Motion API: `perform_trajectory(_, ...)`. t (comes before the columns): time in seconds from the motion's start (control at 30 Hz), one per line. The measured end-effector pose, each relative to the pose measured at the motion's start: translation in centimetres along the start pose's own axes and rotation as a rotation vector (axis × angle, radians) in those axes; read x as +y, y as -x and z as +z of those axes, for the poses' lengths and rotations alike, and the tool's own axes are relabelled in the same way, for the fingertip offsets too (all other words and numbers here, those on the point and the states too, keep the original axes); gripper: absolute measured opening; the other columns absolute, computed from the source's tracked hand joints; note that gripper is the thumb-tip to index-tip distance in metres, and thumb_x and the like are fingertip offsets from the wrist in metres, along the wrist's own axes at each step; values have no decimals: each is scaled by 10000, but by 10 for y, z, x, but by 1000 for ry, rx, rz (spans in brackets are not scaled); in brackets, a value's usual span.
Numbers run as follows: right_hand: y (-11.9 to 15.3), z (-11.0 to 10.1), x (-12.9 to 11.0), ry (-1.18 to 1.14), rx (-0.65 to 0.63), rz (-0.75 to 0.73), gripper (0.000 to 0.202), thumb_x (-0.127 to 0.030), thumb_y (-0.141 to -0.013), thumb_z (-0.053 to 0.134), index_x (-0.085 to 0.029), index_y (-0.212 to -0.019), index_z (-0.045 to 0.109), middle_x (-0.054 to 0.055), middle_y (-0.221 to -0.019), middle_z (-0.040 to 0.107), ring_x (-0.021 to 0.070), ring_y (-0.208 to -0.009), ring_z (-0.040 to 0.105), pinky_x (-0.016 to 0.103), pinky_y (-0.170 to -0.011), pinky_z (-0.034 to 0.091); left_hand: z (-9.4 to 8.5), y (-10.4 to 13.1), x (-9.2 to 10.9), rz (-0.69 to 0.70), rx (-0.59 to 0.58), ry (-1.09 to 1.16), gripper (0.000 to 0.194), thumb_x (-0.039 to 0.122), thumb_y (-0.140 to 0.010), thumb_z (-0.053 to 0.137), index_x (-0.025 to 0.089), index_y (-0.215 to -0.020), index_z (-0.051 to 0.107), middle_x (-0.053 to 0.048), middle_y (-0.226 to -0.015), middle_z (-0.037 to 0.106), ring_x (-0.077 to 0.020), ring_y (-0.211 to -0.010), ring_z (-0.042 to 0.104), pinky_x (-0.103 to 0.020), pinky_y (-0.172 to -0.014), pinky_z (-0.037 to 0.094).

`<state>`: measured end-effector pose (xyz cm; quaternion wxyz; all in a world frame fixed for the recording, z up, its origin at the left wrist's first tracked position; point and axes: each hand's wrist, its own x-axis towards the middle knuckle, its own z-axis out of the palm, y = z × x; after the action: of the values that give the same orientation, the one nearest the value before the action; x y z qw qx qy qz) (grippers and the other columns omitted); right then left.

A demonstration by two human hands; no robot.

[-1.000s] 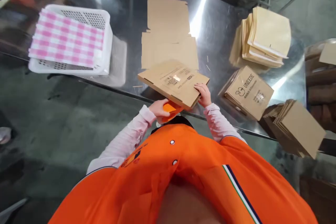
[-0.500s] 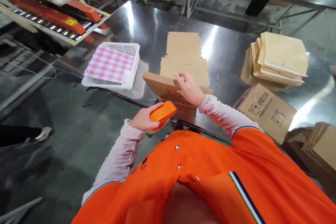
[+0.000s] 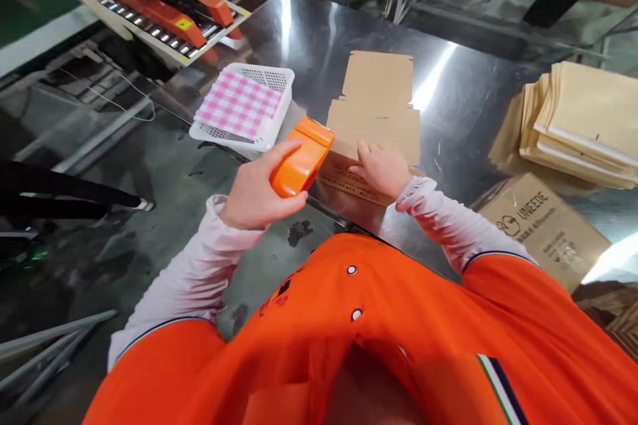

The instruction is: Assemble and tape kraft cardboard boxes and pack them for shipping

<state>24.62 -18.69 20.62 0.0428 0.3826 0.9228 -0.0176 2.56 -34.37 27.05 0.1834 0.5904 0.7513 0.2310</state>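
Note:
My left hand [image 3: 262, 187] is wrapped round an orange tape dispenser [image 3: 303, 158], its serrated edge pointing up and away from me. The dispenser is held over the table's front edge, left of a brown cardboard box [image 3: 343, 176] with dark print on its front side. On that box lies my right hand [image 3: 383, 169], the thumb against the front side and the fingers over the top edge. Behind it spreads an unfolded cardboard flap [image 3: 379, 76], flat and blank. Whether flap and box are one piece I cannot tell.
A white plastic basket [image 3: 286, 103] with a pink checked sheet [image 3: 239, 104] stands left on the metal table [image 3: 314, 33]. To the right are a stack of tan envelopes [image 3: 588, 116] and a printed carton [image 3: 548, 229]. A roller machine with orange bars [image 3: 154, 10] stands at upper left.
My left hand has raised the tape dispenser up beside the box. The box's tilted panel has come down under my right hand. The view has shifted left.

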Motion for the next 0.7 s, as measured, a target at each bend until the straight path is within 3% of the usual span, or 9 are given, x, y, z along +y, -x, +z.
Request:
perform_trajectory(0.13, 8, 6, -2, 51, 101, -85, 680, -463, -1075, 535, -133, -1652, 392, 216, -1262, 705, 334, -1065, 678, 385, -791, 488, -7, -24, 11, -169, 101, -306, 775, 459, -835, 748, 294, -1570, 566, -64, -1340, 705, -376, -1284, 665, -503, -1191, 487)
perform_trajectory(0.23, 6, 5, 12, 48, 56, -238, 617, -412, -1081, 526, -251, -1662, 395, 142, -1273, 718, 288, -1032, 689, 351, -757, 461, -21, -54, -2, -258, 127, -421, 837, 583, -880, 746, 258, -1616, 514, -109, -1408, 652, -400, -1342, 616, -555, -1187, 466)
perform_trajectory(0.3, 0, 1, 26, 36, 4, -352, 628, -405, -1058, 574, -276, -1651, 412, 112, -1290, 722, 273, -1053, 687, 341, -778, 459, -28, -73, -20, -223, 82, -396, 890, 627, -850, 784, 187, -1584, 538, -104, -1461, 631, -370, -1388, 579, -524, -1225, 425)
perform_trajectory(0.37, -8, -5, 40, 40, -43, -440, 633, -370, -1019, 637, -265, -1619, 463, 102, -1286, 732, 272, -1092, 675, 347, -831, 465, -25, -85, -38, -152, -77, -323, 888, 670, -822, 786, 150, -1517, 597, -83, -1458, 660, -335, -1415, 565, -466, -1254, 391)
perform_trajectory(0.43, -14, -14, 53, 65, -84, -505, 581, -312, -981, 677, -249, -1545, 553, 97, -1266, 744, 287, -1136, 654, 373, -893, 473, -10, -89, -51, -95, -316, -207, 809, 690, -822, 754, 195, -1455, 666, -47, -1432, 702, -299, -1408, 591, -392, -1254, 397)
perform_trajectory(0.53, -20, -23, 68, 56, -82, -537, 434, -230, -951, 676, -259, -1384, 686, 71, -1270, 742, 325, -1250, 596, 480, -1047, 456, 31, -78, -49, -16, -608, 3, 652, 640, -857, 708, 255, -1382, 739, -8, -1410, 730, -263, -1371, 637, -315, -1213, 441)
perform_trajectory(0.63, -15, -14, 79, -88, 81, -352, 351, -196, -990, 561, -239, -1282, 750, 78, -1519, 600, 387, -1464, 438, 627, -1207, 328, 80, -61, -24, 30, -654, 179, 654, 609, -871, 698, 234, -1405, 732, -29, -1429, 720, -275, -1351, 655, -321, -1189, 472)
perform_trajectory(0.7, -6, 3, 82, -228, 153, -136, 430, -228, -1019, 488, -182, -1394, 694, 130, -1663, 432, 413, -1538, 359, 647, -1238, 312, 109, -51, -4, 34, -597, 257, 681, 592, -880, 695, 205, -1439, 707, -59, -1455, 703, -294, -1358, 649, -347, -1199, 470)
